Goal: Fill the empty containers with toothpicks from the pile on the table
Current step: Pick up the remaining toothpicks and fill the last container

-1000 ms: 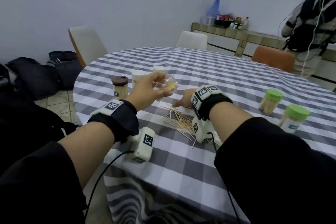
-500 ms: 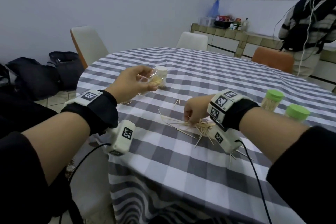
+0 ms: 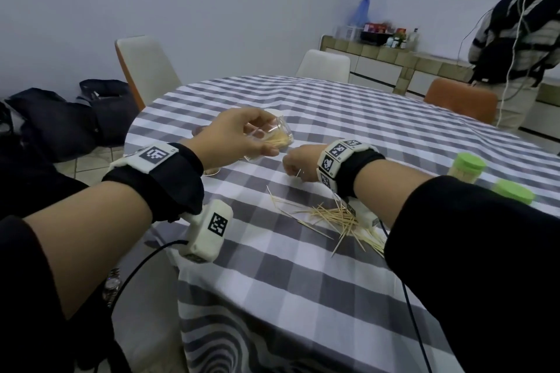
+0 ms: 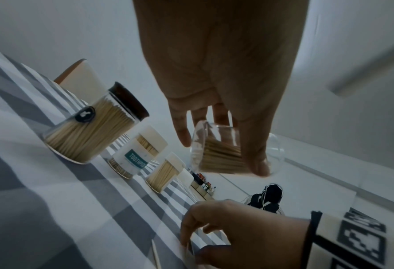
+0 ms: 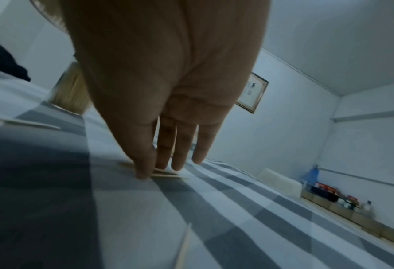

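In the centre of the head view the left hand (image 3: 239,138) holds a clear container (image 3: 274,138) tilted on its side above the checked table (image 3: 303,281), thumb and fingers curled around it; toothpicks lie inside. Half a second ago this hand was further left in the frame, and now it is nearer to the right hand. The right hand (image 3: 303,162) was then down on the toothpick pile (image 3: 336,218); now it is lifted, just beside the container mouth, fingers pinched together on a few toothpicks (image 3: 298,173). The pile lies lower right of centre. In the left wrist view, three filled jars (image 4: 94,127) stand in a row on the left.
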